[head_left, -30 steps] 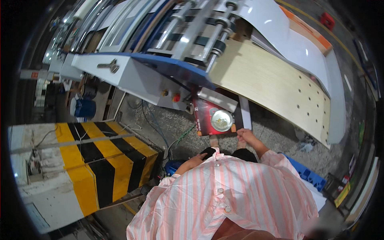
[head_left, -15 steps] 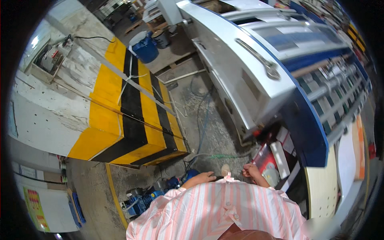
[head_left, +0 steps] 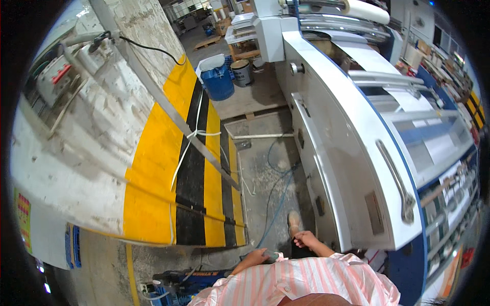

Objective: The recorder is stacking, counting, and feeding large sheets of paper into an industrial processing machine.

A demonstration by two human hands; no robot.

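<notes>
Just left of the white machine (head_left: 347, 127), the right hand (head_left: 306, 239) has its fingers curled in, nothing visibly held, while the left hand's (head_left: 259, 256) grip I cannot tell; stepping well here means clearing the blue hose (head_left: 277, 208) beside the machine.

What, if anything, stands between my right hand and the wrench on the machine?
The machine's grey side panel stands between the right hand and the wrench, which lies on the white ledge above. Nothing visible covers the wrench.
</notes>
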